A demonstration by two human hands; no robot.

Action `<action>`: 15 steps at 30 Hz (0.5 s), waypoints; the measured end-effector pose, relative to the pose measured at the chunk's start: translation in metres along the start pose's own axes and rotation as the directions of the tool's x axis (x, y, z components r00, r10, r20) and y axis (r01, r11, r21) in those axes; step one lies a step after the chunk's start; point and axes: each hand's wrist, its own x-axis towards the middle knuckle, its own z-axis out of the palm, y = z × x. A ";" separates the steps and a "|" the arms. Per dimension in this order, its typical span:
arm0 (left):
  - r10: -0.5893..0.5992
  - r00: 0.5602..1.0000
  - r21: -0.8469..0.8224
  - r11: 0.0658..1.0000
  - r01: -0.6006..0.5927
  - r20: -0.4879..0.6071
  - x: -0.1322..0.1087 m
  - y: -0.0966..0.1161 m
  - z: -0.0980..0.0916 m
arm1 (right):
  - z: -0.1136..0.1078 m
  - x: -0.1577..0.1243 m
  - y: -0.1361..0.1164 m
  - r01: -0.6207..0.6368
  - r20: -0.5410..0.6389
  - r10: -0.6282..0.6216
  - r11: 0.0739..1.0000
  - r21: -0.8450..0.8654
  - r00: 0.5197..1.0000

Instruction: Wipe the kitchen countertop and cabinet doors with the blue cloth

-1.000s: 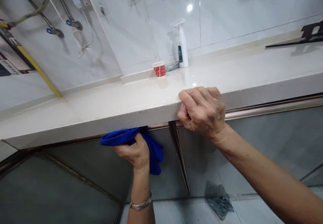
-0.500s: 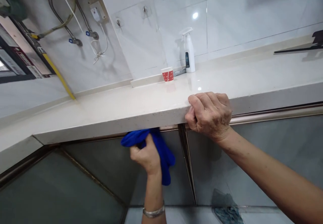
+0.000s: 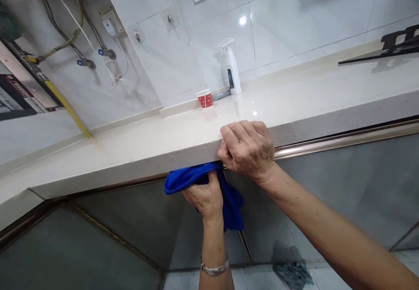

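1. A person's left hand (image 3: 206,196) grips a blue cloth (image 3: 232,207) just beneath the front edge of a pale countertop (image 3: 147,139), thumb pointing upward, with the fingers partly hidden by the fabric.
2. The blue cloth bunches up along the underside of the counter's edge, one fold jutting to the left of the hand and a loose part hanging down to its right, in front of the grey cabinet doors (image 3: 124,220).
3. The right hand (image 3: 248,150) clamps onto the countertop's front edge, its fingers curled over the top. The two hands are near each other but apart; whether the cloth touches the right hand, one cannot tell.
4. A silvery bracelet (image 3: 215,268) circles the left wrist, while the right forearm reaches in from the lower right, below a shiny metal trim (image 3: 307,148) that runs under the counter.
5. Behind the hands, a red-and-white paper cup (image 3: 205,100) stands upright near the wall, with a grey packet (image 3: 221,94) lying between it and a white spray bottle (image 3: 233,74).
6. A black rack (image 3: 393,48) rests farther right on the counter; at left, a yellow hose (image 3: 68,107) slants down to its back edge.
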 end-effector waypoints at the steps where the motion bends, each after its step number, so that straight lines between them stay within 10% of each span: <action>1: 0.007 1.000 0.013 1.000 -0.007 -0.018 0.000 -0.002 0.001 | 0.000 0.000 0.001 0.007 0.004 -0.007 1.000 0.005 1.000; 15: -0.002 1.000 -0.039 0.999 0.002 -0.005 0.028 -0.018 -0.007 | -0.003 -0.003 0.002 -0.007 0.108 0.005 1.000 0.019 0.994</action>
